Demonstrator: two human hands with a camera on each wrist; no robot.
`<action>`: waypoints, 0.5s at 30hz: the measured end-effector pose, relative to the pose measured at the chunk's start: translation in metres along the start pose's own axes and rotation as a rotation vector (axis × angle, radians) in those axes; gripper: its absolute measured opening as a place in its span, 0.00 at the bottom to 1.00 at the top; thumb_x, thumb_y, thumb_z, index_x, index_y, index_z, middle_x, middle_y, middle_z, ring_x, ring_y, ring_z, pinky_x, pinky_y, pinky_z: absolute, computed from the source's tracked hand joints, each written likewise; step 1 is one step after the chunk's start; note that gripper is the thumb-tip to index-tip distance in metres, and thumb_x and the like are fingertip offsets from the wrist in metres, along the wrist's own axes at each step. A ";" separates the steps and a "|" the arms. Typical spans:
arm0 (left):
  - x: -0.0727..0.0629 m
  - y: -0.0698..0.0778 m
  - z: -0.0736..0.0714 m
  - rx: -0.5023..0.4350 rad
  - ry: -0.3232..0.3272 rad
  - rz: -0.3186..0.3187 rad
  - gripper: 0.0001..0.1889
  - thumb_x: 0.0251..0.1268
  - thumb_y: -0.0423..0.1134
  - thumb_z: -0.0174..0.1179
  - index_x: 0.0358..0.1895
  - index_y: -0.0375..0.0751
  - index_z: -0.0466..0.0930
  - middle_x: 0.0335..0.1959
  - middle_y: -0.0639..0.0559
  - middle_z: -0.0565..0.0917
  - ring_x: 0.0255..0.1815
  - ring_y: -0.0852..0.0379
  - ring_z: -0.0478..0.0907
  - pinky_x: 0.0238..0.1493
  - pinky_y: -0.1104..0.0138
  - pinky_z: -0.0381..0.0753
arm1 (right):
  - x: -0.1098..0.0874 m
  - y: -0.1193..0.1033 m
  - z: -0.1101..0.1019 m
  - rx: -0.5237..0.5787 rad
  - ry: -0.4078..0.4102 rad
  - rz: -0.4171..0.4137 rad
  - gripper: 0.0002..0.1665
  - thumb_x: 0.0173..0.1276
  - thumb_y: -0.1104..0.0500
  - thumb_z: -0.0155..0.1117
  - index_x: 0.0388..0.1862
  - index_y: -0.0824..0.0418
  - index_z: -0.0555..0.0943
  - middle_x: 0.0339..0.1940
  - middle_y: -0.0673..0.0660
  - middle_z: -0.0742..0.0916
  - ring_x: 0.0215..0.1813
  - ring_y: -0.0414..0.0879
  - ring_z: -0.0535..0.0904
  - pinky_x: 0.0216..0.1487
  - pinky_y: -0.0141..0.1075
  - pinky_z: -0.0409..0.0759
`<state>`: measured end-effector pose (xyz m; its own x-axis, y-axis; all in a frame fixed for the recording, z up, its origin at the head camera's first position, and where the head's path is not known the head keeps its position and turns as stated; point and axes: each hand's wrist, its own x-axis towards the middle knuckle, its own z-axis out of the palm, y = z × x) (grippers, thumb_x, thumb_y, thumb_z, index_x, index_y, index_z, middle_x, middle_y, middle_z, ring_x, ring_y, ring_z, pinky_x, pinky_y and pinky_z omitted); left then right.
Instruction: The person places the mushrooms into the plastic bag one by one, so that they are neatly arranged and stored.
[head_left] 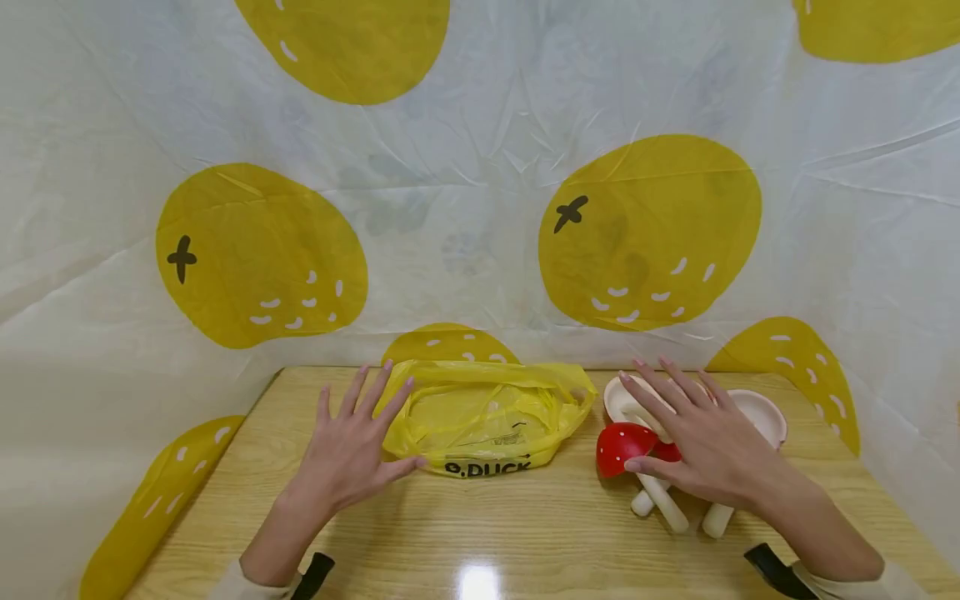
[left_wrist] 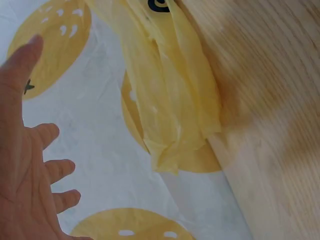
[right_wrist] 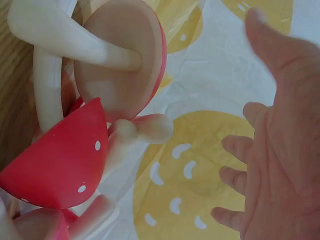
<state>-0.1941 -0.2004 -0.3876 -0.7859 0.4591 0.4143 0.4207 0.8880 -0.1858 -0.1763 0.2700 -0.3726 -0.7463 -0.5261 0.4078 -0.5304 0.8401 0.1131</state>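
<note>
My left hand [head_left: 348, 454] is held with fingers spread beside the left end of a yellow plastic bag [head_left: 487, 375]. The bag lies on the table with its mouth open and dark lettering on its near side. In the left wrist view the hand [left_wrist: 25, 165] holds nothing, apart from the bag [left_wrist: 172, 85]. Over a pile of toy mushrooms [head_left: 621, 450] hovers my right hand [head_left: 708, 446], fingers spread, partly hiding them. The right wrist view shows this palm [right_wrist: 285, 160] empty, beside a white-dotted red mushroom cap [right_wrist: 62, 155] and pale stems [right_wrist: 70, 42].
A wood-grain table [head_left: 480, 533] carries the bag and the mushrooms. Behind it and along the sides hangs a white cloth [head_left: 450, 250] printed with large yellow fruit shapes. Dark straps [head_left: 776, 571] circle both wrists.
</note>
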 end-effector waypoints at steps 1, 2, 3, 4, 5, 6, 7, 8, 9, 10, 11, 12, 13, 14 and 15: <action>0.000 -0.001 0.001 0.016 0.011 -0.002 0.53 0.57 0.76 0.59 0.82 0.57 0.53 0.83 0.44 0.52 0.81 0.37 0.52 0.64 0.27 0.59 | -0.001 0.001 -0.001 0.003 -0.008 0.003 0.59 0.61 0.26 0.65 0.84 0.50 0.56 0.84 0.52 0.59 0.82 0.58 0.52 0.82 0.48 0.35; 0.000 -0.003 0.001 0.032 0.027 -0.003 0.52 0.57 0.73 0.62 0.82 0.56 0.55 0.82 0.43 0.55 0.79 0.36 0.56 0.63 0.27 0.62 | -0.002 0.002 -0.002 0.012 -0.016 0.009 0.59 0.61 0.27 0.66 0.84 0.50 0.56 0.83 0.53 0.61 0.81 0.58 0.55 0.82 0.51 0.41; 0.001 -0.005 0.002 0.046 0.041 -0.007 0.51 0.57 0.70 0.65 0.81 0.55 0.57 0.81 0.42 0.57 0.78 0.36 0.59 0.61 0.28 0.66 | -0.003 0.003 -0.003 0.027 -0.027 0.015 0.59 0.61 0.29 0.67 0.84 0.51 0.56 0.83 0.54 0.62 0.80 0.59 0.58 0.81 0.51 0.46; 0.001 -0.006 0.003 0.055 0.050 -0.014 0.50 0.57 0.67 0.68 0.81 0.54 0.58 0.81 0.42 0.59 0.76 0.36 0.62 0.59 0.29 0.68 | -0.003 0.004 -0.004 0.047 -0.038 0.027 0.59 0.62 0.30 0.69 0.84 0.50 0.56 0.82 0.55 0.64 0.78 0.59 0.60 0.79 0.53 0.52; 0.001 -0.008 0.004 0.057 0.056 -0.023 0.50 0.56 0.64 0.70 0.80 0.53 0.59 0.79 0.41 0.61 0.74 0.36 0.66 0.58 0.30 0.70 | -0.004 0.006 -0.006 0.070 -0.049 0.038 0.59 0.61 0.32 0.70 0.84 0.51 0.56 0.81 0.56 0.65 0.77 0.59 0.62 0.76 0.55 0.59; 0.001 -0.010 0.005 0.053 0.061 -0.033 0.50 0.56 0.62 0.72 0.80 0.52 0.60 0.78 0.40 0.64 0.71 0.36 0.69 0.56 0.31 0.72 | -0.005 0.007 -0.007 0.088 -0.052 0.042 0.58 0.62 0.33 0.71 0.83 0.52 0.57 0.80 0.56 0.67 0.76 0.59 0.64 0.71 0.56 0.66; 0.001 -0.012 0.006 0.040 0.061 -0.045 0.49 0.56 0.59 0.74 0.80 0.52 0.61 0.76 0.40 0.66 0.69 0.36 0.71 0.54 0.32 0.74 | -0.006 0.008 -0.009 0.106 -0.055 0.046 0.57 0.62 0.35 0.72 0.83 0.52 0.58 0.79 0.57 0.69 0.74 0.58 0.66 0.68 0.57 0.70; 0.001 -0.014 0.007 0.015 0.058 -0.058 0.49 0.55 0.56 0.75 0.79 0.51 0.61 0.75 0.39 0.68 0.66 0.36 0.74 0.52 0.34 0.76 | -0.007 0.008 -0.011 0.127 -0.055 0.049 0.56 0.62 0.37 0.72 0.82 0.52 0.59 0.77 0.57 0.70 0.73 0.58 0.68 0.66 0.58 0.72; 0.000 -0.016 0.008 -0.019 0.046 -0.076 0.48 0.56 0.54 0.75 0.79 0.50 0.61 0.74 0.38 0.69 0.64 0.35 0.75 0.50 0.35 0.78 | -0.008 0.009 -0.012 0.139 -0.053 0.047 0.54 0.63 0.38 0.73 0.82 0.53 0.60 0.76 0.56 0.72 0.71 0.57 0.71 0.64 0.57 0.74; 0.000 -0.018 0.010 -0.066 0.034 -0.093 0.48 0.56 0.52 0.75 0.79 0.49 0.61 0.73 0.37 0.70 0.63 0.35 0.76 0.48 0.36 0.79 | -0.009 0.010 -0.013 0.147 -0.048 0.047 0.53 0.63 0.38 0.73 0.81 0.52 0.61 0.74 0.55 0.73 0.68 0.55 0.74 0.59 0.57 0.77; 0.000 -0.020 0.012 -0.122 0.023 -0.107 0.47 0.57 0.50 0.75 0.79 0.48 0.61 0.72 0.36 0.70 0.61 0.33 0.76 0.45 0.38 0.80 | -0.010 0.010 -0.014 0.151 -0.039 0.041 0.51 0.63 0.39 0.73 0.80 0.53 0.63 0.72 0.54 0.75 0.65 0.53 0.77 0.57 0.55 0.80; 0.000 -0.023 0.013 -0.183 0.014 -0.118 0.47 0.58 0.47 0.75 0.79 0.46 0.60 0.71 0.34 0.70 0.60 0.31 0.76 0.42 0.39 0.81 | -0.011 0.011 -0.014 0.155 -0.033 0.037 0.49 0.63 0.40 0.74 0.79 0.53 0.65 0.70 0.53 0.77 0.62 0.51 0.79 0.54 0.52 0.82; 0.001 -0.025 0.016 -0.241 -0.003 -0.129 0.47 0.59 0.46 0.75 0.80 0.45 0.59 0.71 0.33 0.70 0.60 0.29 0.76 0.40 0.40 0.82 | -0.011 0.011 -0.015 0.164 -0.032 0.036 0.47 0.63 0.41 0.74 0.77 0.52 0.67 0.68 0.52 0.78 0.58 0.49 0.81 0.51 0.50 0.84; 0.001 -0.028 0.018 -0.304 -0.020 -0.138 0.46 0.60 0.44 0.74 0.80 0.44 0.59 0.71 0.31 0.69 0.61 0.28 0.75 0.39 0.41 0.82 | -0.012 0.012 -0.016 0.171 -0.036 0.040 0.46 0.62 0.42 0.75 0.76 0.52 0.69 0.66 0.51 0.79 0.55 0.47 0.83 0.48 0.48 0.85; 0.002 -0.031 0.021 -0.362 -0.036 -0.147 0.46 0.61 0.42 0.74 0.80 0.44 0.58 0.70 0.30 0.69 0.61 0.26 0.74 0.39 0.41 0.82 | -0.012 0.012 -0.017 0.175 -0.047 0.048 0.44 0.62 0.42 0.75 0.74 0.52 0.71 0.64 0.50 0.80 0.51 0.45 0.83 0.45 0.46 0.85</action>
<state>-0.2183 -0.2262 -0.3997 -0.8623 0.3343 0.3805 0.4301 0.8800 0.2017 -0.1666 0.2890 -0.3610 -0.7883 -0.4948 0.3657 -0.5524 0.8309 -0.0666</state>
